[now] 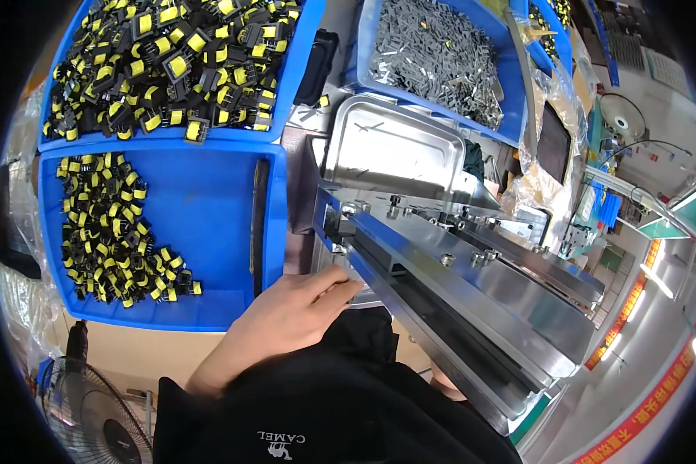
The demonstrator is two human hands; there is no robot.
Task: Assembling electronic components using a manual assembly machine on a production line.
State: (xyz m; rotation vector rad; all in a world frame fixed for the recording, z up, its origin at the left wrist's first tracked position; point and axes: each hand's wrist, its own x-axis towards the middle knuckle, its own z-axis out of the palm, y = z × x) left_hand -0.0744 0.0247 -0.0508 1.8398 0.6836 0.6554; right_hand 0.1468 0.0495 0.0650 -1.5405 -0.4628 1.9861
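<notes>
the metal fixture (472, 286) runs slantwise at centre-right, beside the blue trays (201, 209) of yellow-and-black parts (108, 232). left hand (286, 317) rests flat, fingers loose, against its near end, grasping nothing; right hand hidden. best to press gently, fingertips off the rail slot.

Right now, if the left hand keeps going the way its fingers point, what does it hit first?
The left hand points right and slightly up, fingertips already at the near end of the long metal fixture. It would likely meet that fixture's end block first, though depth is hard to judge.
</notes>
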